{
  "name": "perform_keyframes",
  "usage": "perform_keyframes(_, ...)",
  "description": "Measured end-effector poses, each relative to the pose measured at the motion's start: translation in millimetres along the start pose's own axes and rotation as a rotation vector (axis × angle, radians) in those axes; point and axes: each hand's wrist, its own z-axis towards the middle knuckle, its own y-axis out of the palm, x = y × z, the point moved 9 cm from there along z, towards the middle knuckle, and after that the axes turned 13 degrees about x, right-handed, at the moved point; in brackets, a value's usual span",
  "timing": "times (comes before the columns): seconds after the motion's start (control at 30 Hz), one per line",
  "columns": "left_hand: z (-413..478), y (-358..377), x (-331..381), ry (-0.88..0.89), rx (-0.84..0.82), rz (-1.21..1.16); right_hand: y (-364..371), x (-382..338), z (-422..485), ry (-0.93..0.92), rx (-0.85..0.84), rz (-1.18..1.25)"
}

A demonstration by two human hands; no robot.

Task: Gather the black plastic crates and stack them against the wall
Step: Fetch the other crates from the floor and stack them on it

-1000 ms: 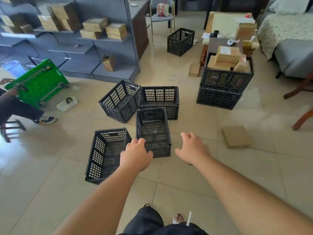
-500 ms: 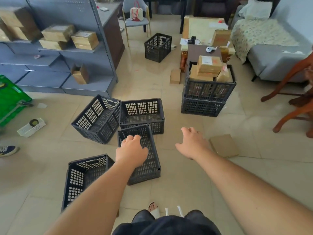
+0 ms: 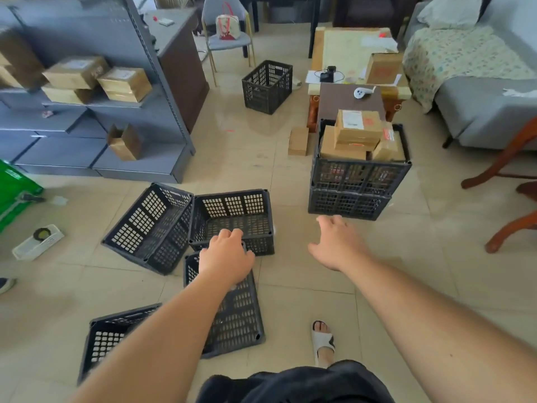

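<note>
Gathering stage, reaching in for a first grip. On the tiled floor (image 3: 290,175), four loose black plastic crates in a cluster: upright crate (image 3: 232,203), tipped crate (image 3: 145,225) leaning against it, side-lying crate (image 3: 235,315) nearest, fourth crate (image 3: 104,341) at lower left. Over the side-lying crate's far end, left hand (image 3: 226,257), fingers curled; gripping or hovering, cannot tell. Above bare floor, right hand (image 3: 337,245), spread, holding nothing. Next, probably: closing on a rim, lifting, nesting.

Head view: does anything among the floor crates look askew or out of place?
Yes. The tipped crate leans against the upright crate beside it rather than sitting flat. A small cardboard box lies loose on the floor near the loaded crates.
</note>
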Motion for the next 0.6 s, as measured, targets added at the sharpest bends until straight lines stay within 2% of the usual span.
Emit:
perform_keyframes(0.13,39.6,-1.6,28.8,-0.080,-0.011,-0.003,-30.7,19.4,68.0,-0.039,-0.027,-0.042)
perform_keyframes(0.3,76.9,-9.3,33.4,-0.216,0.007,-0.080,-36.2,-3.2,130.5,-0.163,-0.089,-0.076)
perform_keyframes(0.6,129.0,-5.8,-58.7,-0.531,0.035,-0.265,-2.2,-129.0,211.9,-0.430,-0.183,-0.145)
